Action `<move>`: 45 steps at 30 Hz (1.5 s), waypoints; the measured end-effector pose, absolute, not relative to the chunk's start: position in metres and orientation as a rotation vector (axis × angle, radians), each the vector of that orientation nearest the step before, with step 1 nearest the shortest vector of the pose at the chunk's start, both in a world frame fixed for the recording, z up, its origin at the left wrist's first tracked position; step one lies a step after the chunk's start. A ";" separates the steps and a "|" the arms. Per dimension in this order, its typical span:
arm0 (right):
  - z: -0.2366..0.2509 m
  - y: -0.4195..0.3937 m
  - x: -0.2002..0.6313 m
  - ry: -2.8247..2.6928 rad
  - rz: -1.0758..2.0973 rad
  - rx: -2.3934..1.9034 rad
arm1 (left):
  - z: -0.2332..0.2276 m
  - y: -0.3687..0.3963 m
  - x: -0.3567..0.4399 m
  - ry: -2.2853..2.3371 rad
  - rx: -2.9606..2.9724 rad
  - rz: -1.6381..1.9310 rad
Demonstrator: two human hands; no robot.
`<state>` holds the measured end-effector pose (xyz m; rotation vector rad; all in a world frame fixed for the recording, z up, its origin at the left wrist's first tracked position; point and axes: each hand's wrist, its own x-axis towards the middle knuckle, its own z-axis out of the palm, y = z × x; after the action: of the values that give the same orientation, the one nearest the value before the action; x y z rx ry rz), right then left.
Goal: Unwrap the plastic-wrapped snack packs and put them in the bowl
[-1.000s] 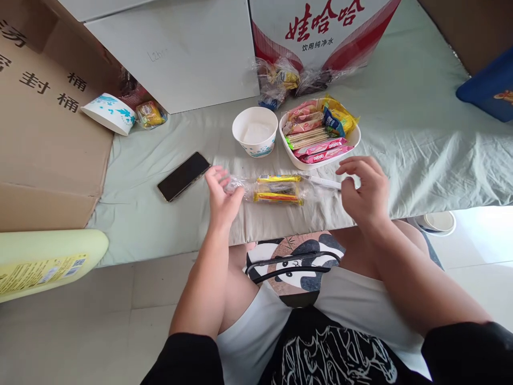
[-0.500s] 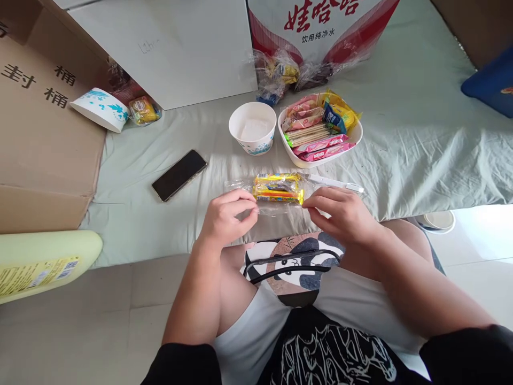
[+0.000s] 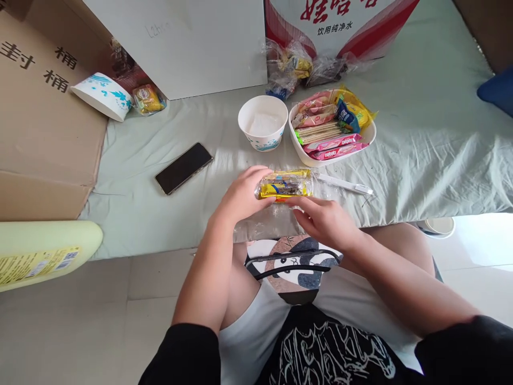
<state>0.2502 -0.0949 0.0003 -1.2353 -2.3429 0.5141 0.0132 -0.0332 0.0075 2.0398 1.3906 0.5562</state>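
A bundle of yellow-wrapped snacks (image 3: 285, 187) lies on the cloth near the front edge, with clear plastic film (image 3: 276, 216) around and in front of it. My left hand (image 3: 244, 195) is closed on the bundle's left end, thumb in front and fingers behind. At the bundle's near right side is my right hand (image 3: 326, 222), its bent fingers on the film; their tips are partly hidden. A white box cutter (image 3: 347, 184) lies just to the right of the bundle.
Behind the bundle stand a white paper bowl (image 3: 262, 120) and a white tub (image 3: 302, 152) filled with wrapped snacks. A phone (image 3: 184, 168) lies to the left. Cartons (image 3: 208, 48) and bagged snacks (image 3: 294, 67) line the back. A tipped paper bowl (image 3: 102, 96) leans at the left carton.
My left hand has moved from the film's left side onto the bundle and grips it. The right hand has shifted left to the near edge. The view has tilted slightly.
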 end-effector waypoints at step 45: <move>0.036 -0.073 0.240 -2.729 0.335 -1.554 | 0.001 -0.011 0.038 1.862 1.827 0.533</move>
<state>0.2395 -0.0728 0.0356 -1.5543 -2.7289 0.3354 0.0376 -0.0108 0.0013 1.8272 1.8622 0.5333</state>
